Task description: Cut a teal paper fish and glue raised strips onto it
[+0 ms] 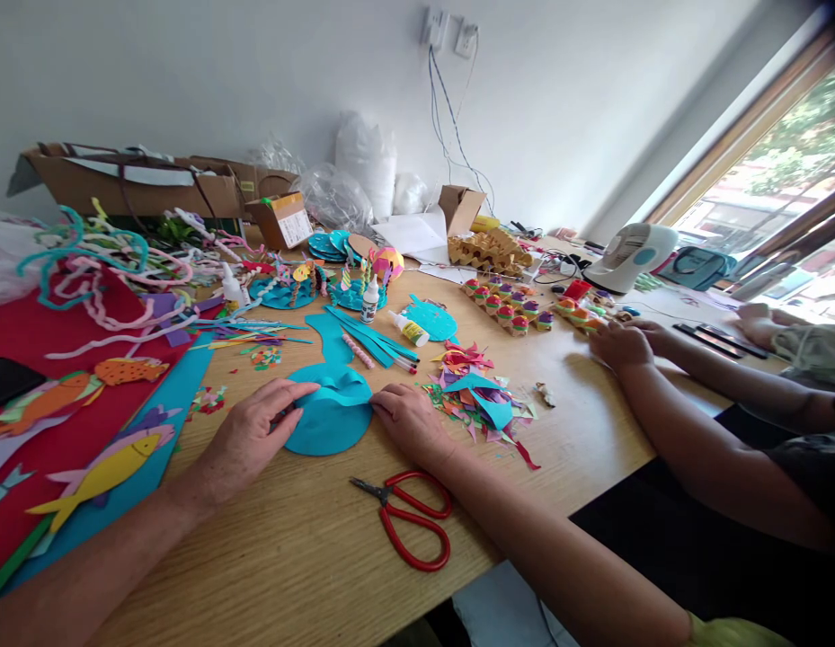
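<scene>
A round blue paper disc [329,429] lies on the table in front of me, with a wavy blue paper strip [341,393] across its upper part. My left hand [259,420] rests on the disc's left side, thumb and index finger apart, the index tip touching the strip's left end. At the disc's right edge, my right hand [412,420] pinches the strip's other end. Red-handled scissors [410,517] lie nearer to me, blades pointing left. Beyond the disc are a curved blue paper piece [333,340], blue strips [373,340] and a yellow-labelled glue bottle [410,330].
Paper scraps [481,395] are heaped right of the disc. Paper fish [113,467] lie on coloured sheets at left, near tangled pipe cleaners [107,270]. A co-worker's hands [623,343] are beside painted egg-carton pieces [504,305]. Boxes [140,184] stand against the wall.
</scene>
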